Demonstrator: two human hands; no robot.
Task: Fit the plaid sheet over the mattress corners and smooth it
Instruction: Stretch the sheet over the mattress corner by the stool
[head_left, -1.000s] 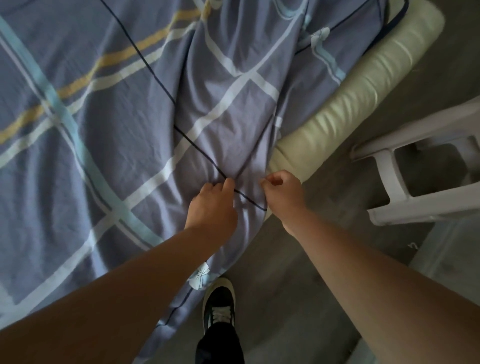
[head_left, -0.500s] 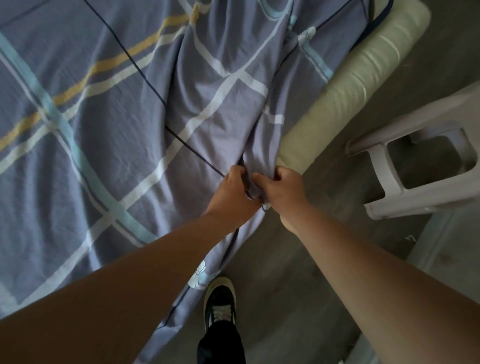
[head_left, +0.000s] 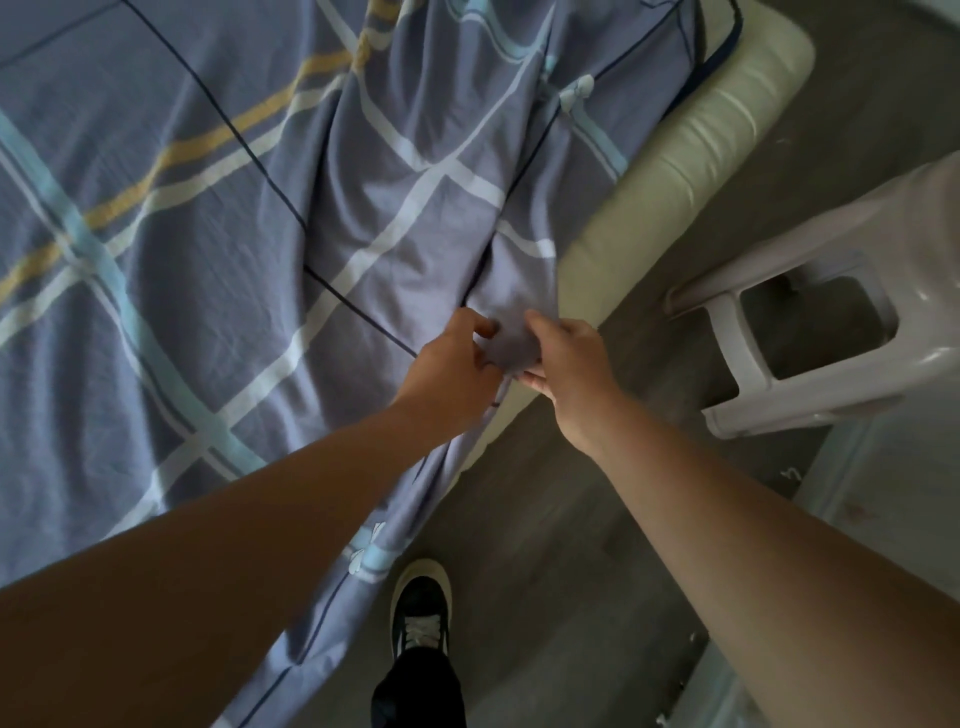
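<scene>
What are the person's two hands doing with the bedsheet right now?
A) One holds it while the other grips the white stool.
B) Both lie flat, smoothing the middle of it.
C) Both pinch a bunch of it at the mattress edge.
C: the left hand and the right hand each have fingers curled round the same small bunch of the plaid sheet, right at the edge of the mattress.
</scene>
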